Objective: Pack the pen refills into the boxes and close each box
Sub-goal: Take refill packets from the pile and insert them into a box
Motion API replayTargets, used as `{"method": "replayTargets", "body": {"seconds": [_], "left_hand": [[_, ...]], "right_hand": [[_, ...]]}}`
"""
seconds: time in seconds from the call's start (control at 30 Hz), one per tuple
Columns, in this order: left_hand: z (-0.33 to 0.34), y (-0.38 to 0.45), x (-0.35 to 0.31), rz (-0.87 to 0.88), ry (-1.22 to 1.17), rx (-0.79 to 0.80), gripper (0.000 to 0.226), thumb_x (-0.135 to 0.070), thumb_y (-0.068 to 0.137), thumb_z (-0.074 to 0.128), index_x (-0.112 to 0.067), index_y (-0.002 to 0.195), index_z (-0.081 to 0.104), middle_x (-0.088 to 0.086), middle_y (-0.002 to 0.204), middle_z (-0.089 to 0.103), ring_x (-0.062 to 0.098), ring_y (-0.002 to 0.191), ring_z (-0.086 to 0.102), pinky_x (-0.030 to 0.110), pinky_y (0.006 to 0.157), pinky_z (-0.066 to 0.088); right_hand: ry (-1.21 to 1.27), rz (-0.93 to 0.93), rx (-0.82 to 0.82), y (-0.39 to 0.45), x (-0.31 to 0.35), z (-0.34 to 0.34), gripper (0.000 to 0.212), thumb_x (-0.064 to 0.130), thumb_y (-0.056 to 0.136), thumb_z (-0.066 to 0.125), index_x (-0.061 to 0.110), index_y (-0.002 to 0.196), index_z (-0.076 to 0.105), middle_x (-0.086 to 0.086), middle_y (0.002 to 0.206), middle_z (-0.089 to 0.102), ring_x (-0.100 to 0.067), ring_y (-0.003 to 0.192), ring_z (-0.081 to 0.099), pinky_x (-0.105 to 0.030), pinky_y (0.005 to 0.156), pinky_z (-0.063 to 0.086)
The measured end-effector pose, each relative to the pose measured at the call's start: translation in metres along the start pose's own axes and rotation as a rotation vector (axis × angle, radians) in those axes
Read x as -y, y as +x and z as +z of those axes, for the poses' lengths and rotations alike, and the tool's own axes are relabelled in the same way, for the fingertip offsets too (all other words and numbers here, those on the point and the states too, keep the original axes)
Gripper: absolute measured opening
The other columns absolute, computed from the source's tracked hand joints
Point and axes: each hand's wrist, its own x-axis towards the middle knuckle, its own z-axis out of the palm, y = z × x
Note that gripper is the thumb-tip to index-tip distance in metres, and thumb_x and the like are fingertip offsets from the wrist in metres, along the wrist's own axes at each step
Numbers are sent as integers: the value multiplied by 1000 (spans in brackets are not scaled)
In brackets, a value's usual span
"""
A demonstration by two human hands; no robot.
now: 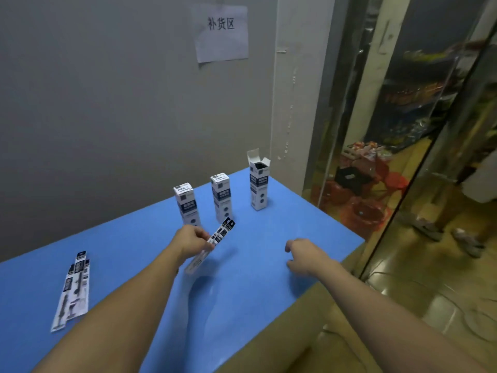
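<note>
Left hand (192,239) pinches a flat black-and-white packaged pen refill (212,244) above the blue table (269,265). Right hand (302,255) hovers loosely curled, holding nothing. Rightmost tall white cardboard box (258,188) stands open-topped.

Two bare forearms are seen, with no sleeve reaching either wrist or elbow. No glove, ring, watch or strap is worn behind the fingers of the left hand (192,239) or of the right hand (304,255). A small dark mark is visible on the left wrist, just behind the fingers, at its inner edge.
</note>
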Motion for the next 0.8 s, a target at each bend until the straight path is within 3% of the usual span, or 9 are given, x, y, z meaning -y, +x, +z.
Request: {"method": "replayTargets", "body": {"seconds": [0.23,0.4,0.7,0.8], "left_hand": [[72,7,-47,-27,-21,18,7,-10,74,81,-15,76,77,5,88,73,25,90,65,34,75,50],[110,11,-81,-21,17,7,6,-10,76,80,-14,79,77,3,90,71,18,84,61,31,70,47],[122,47,-110,-43,19,17,7,-6,76,75,-13,76,74,3,87,71,18,84,60,29,69,45],[120,68,-112,-50,15,60,10,-5,73,76,-13,70,71,3,77,69,21,80,60,28,67,46]], "right_hand": [[-9,34,-28,-19,-102,-18,41,25,88,55,17,128,53,-5,128,54,-27,118,54,-40,95,50],[-46,47,-12,-15,-152,-37,40,23,87,54,16,126,54,-5,125,54,-27,112,56,-41,92,52],[-65,-23,8,49,-156,-65,40,21,90,53,13,129,52,-7,124,54,-28,108,57,-40,87,54],[-75,-64,23,79,-148,-71,38,20,89,53,13,126,52,-7,121,55,-28,103,58,-42,86,55]]}}
